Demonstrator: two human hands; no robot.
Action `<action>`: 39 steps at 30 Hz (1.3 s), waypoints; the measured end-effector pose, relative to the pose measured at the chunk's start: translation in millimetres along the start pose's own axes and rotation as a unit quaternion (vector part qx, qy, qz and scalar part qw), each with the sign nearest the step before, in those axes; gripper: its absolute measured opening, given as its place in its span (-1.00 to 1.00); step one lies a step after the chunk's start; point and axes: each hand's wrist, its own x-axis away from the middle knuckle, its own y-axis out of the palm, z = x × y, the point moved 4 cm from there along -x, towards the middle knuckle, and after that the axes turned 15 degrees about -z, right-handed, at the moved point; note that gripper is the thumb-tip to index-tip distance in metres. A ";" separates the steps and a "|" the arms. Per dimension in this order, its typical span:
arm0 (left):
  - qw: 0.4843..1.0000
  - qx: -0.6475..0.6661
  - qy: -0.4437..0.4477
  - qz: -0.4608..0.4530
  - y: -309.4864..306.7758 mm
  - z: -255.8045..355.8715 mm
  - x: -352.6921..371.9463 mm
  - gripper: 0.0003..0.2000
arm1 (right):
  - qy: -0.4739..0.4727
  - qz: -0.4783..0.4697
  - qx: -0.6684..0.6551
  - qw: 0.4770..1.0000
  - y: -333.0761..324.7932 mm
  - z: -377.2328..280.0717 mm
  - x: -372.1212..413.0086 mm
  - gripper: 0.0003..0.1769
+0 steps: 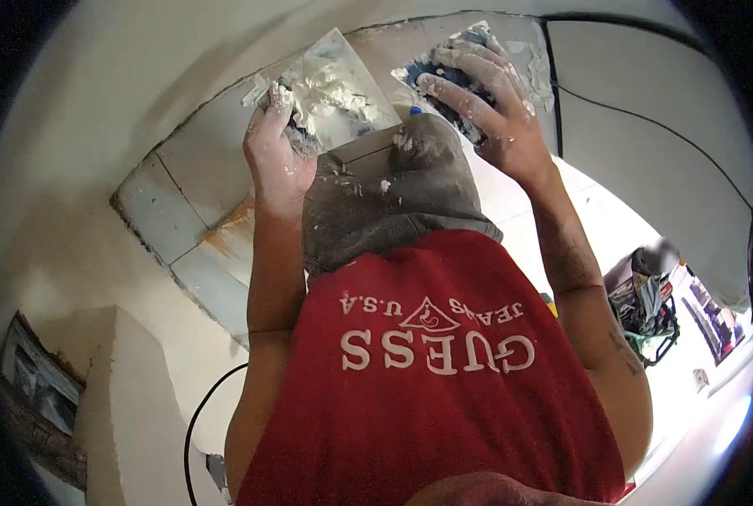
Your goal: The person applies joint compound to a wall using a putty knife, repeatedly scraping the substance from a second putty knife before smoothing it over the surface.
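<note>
My left hand (279, 156), coated in white paste, is closed around the near left side of a flat rectangular plastering trowel (368, 80). A thick heap of creamy plaster (330, 91) lies on its face. Over to the right, my right hand (486, 93) grips a second, smaller trowel (409, 72), its fingers spread across the dark, plaster-smeared back. The two tools are held a little apart, above my knees. White paste covers the fingers of my right hand too. How the handles sit in my palms is hidden.
Grey plaster-spotted trousers (351, 211) and a red shirt (427, 413) fill the middle. A tiled floor (174, 202) meets a cream wall (64, 211) on the left. A black cable (189, 438) curves at lower left. Cluttered items (645, 299) sit in a container at right.
</note>
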 end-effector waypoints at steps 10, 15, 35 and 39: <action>0.993 0.068 -0.009 -0.092 -34.6 -31.2 5.6 -0.63 | 0.090 0.174 -0.703 0.684 63.7 7.0 13.7 -0.36; 0.996 0.006 -0.044 -0.071 -0.9 -72.8 32.7 -0.66 | 0.022 0.223 -0.861 0.456 90.4 53.4 112.0 -0.44; 0.994 -0.097 -0.026 -0.032 38.7 -102.7 50.6 -0.76 | 0.082 -0.074 -0.124 0.986 26.5 -20.4 78.5 -0.27; 0.989 -0.148 -0.019 0.005 38.5 -97.0 38.5 -0.73 | 0.062 -0.079 -0.141 0.985 49.5 -16.2 57.5 -0.29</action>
